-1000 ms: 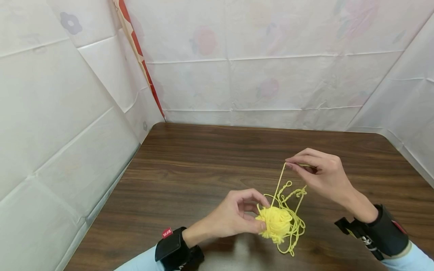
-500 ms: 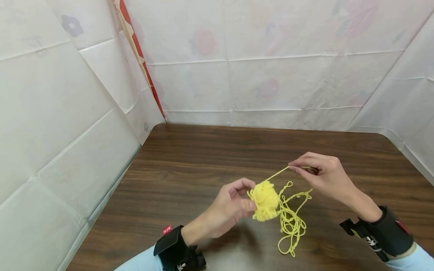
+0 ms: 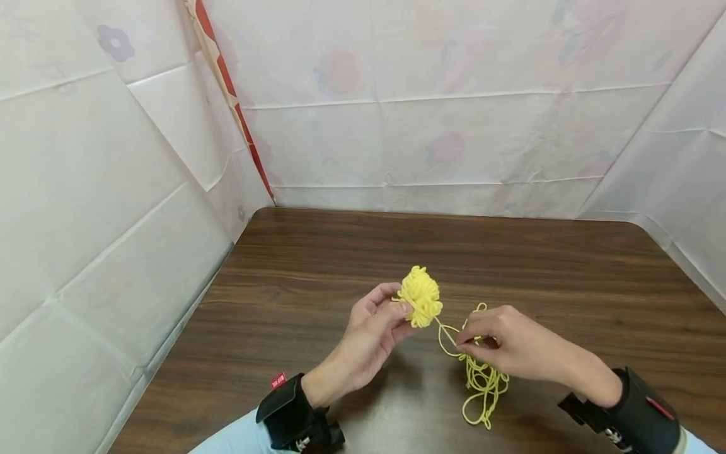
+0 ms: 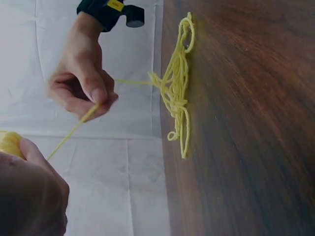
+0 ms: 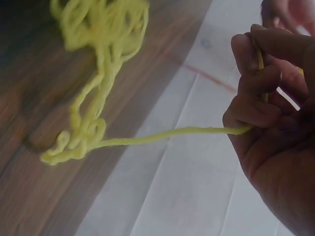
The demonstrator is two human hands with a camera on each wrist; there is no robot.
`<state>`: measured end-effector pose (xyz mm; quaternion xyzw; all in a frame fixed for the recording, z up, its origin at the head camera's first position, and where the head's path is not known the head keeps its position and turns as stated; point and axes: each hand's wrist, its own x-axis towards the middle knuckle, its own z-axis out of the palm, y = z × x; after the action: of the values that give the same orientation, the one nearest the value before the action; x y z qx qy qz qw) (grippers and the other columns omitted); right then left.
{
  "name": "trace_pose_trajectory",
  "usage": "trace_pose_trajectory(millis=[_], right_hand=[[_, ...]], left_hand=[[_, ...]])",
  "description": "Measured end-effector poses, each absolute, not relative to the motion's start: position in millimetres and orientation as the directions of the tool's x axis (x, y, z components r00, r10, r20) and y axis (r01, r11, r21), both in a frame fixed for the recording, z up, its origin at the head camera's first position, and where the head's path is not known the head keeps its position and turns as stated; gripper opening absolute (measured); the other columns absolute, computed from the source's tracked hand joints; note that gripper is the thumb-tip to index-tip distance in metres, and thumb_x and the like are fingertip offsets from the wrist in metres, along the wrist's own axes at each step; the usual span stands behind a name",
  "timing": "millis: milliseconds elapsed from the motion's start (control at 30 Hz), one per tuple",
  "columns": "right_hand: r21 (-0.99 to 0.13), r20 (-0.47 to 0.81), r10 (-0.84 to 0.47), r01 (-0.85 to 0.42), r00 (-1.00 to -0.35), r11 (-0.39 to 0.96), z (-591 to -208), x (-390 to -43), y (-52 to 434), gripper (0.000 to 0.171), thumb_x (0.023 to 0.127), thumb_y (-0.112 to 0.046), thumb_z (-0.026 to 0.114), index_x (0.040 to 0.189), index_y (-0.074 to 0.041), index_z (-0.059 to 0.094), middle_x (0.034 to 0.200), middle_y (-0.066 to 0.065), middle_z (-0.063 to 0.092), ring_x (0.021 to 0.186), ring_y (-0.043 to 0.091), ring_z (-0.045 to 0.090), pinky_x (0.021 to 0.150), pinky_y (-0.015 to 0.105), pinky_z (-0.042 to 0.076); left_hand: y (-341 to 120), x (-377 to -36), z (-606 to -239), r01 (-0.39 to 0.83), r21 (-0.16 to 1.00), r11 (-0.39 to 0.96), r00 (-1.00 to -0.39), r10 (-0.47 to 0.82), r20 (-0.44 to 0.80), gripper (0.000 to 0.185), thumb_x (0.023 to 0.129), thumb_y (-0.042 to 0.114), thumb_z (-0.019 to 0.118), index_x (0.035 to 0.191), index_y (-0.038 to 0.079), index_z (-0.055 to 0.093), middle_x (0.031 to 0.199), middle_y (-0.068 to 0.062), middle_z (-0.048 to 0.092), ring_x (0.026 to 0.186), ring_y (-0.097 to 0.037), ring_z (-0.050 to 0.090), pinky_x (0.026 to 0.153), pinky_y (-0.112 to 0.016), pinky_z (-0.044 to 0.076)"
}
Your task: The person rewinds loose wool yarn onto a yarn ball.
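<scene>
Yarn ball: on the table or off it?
Off: the left grip holds the yellow ball, and the left wrist view shows it apart from the table.

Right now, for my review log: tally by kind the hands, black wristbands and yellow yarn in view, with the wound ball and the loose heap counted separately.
Left hand and right hand: 2
Black wristbands: 2
Wound yarn ball: 1
Loose yarn heap: 1
Total: 6

Yarn tangle (image 3: 482, 378) on table (image 3: 340, 252), yarn ball (image 3: 421, 296) left of it, seemingly raised, sheet (image 3: 425, 126) behind
</scene>
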<state>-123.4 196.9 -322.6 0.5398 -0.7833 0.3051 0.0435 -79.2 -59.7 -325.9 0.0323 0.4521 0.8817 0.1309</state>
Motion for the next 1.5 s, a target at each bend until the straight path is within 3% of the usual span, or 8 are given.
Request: trace_pose_trajectory(millis=[267,400,500,600,667,833,967,1500], right_hand=[[-0.417,0.376,-0.846,-0.885,-0.377,0.208,-312,-106,186,0.027,0.085,-0.004,0.079,0.097,-0.027,0.071,0.08,-0.018,0.058,0.066,-0.012,0.04,0.059,-0.001,0.035],[-0.415,0.427,-0.834,-0.895,-0.349,0.162,-309,-103,183,0.033,0.082,0.0,0.08,0.098,-0.028,0.07,0.082,-0.018,0.058,0.068,-0.012,0.042,0.06,-0.001,0.035],[-0.409,0.458,-0.816,-0.898,-0.353,0.159,-304,-100,182,0.031,0.085,-0.002,0.079,0.099,-0.029,0.069,0.087,-0.02,0.06,0.071,-0.012,0.045,0.061,0.0,0.037],[-0.394,0.495,-0.792,-0.905,-0.358,0.163,-296,-98,183,0.015,0.095,-0.015,0.072,0.1,-0.028,0.069,0.093,-0.02,0.063,0.074,-0.011,0.05,0.062,0.001,0.039],[-0.359,0.543,-0.774,-0.923,-0.325,0.136,-291,-98,182,0.007,0.1,-0.02,0.066,0.101,-0.026,0.07,0.094,-0.017,0.065,0.074,-0.01,0.052,0.062,0.001,0.039],[-0.177,0.67,-0.721,-0.981,-0.176,0.076,-286,-102,176,0.015,0.103,-0.023,0.06,0.1,-0.016,0.072,0.093,-0.008,0.067,0.072,-0.005,0.057,0.062,0.002,0.044],[-0.046,0.715,-0.693,-0.994,-0.099,0.094,-283,-104,172,0.024,0.105,-0.023,0.056,0.097,-0.01,0.074,0.093,-0.004,0.067,0.073,0.001,0.062,0.063,0.006,0.049],[0.008,0.774,-0.626,-0.988,-0.091,0.154,-282,-118,178,0.028,0.106,-0.015,0.053,0.095,-0.004,0.076,0.093,0.003,0.069,0.072,0.007,0.064,0.058,0.008,0.047]], left_hand=[[-60,-83,-331,-0.124,0.906,-0.405,-0.991,0.103,-0.09,0.031,0.091,0.001,0.067,0.119,0.0,0.055,0.117,-0.011,0.061,0.103,-0.019,0.07,0.09,-0.035,0.062],[-60,-84,-333,-0.087,0.952,-0.293,-0.996,0.057,-0.074,0.033,0.088,0.001,0.071,0.119,-0.001,0.059,0.116,-0.011,0.061,0.095,-0.017,0.071,0.088,-0.038,0.063],[-60,-83,-332,-0.073,0.975,-0.208,-0.997,0.05,-0.064,0.033,0.087,0.003,0.073,0.118,0.0,0.061,0.117,-0.01,0.06,0.088,-0.014,0.072,0.085,-0.036,0.063],[-60,-82,-333,-0.064,0.987,-0.145,-0.996,0.066,-0.055,0.032,0.088,0.005,0.073,0.118,0.001,0.062,0.118,-0.011,0.061,0.088,-0.014,0.072,0.084,-0.035,0.063],[-60,-81,-333,-0.058,0.991,-0.123,-0.995,0.086,-0.047,0.032,0.088,0.005,0.074,0.117,0.001,0.062,0.115,-0.011,0.064,0.088,-0.014,0.072,0.081,-0.033,0.063],[-58,-79,-335,-0.052,0.997,-0.054,-0.99,0.134,-0.045,0.03,0.087,0.007,0.075,0.115,0.005,0.064,0.104,-0.011,0.07,0.081,-0.011,0.071,0.073,-0.026,0.06],[-56,-78,-337,-0.037,0.999,0.011,-0.986,0.16,-0.038,0.028,0.086,0.01,0.077,0.112,0.011,0.067,0.11,-0.007,0.067,0.082,-0.011,0.073,0.07,-0.025,0.058],[-52,-73,-338,0.024,0.995,0.099,-0.963,0.271,-0.004,0.026,0.085,0.014,0.078,0.11,0.016,0.072,0.104,-0.007,0.071,0.082,-0.012,0.072,0.067,-0.021,0.055]])
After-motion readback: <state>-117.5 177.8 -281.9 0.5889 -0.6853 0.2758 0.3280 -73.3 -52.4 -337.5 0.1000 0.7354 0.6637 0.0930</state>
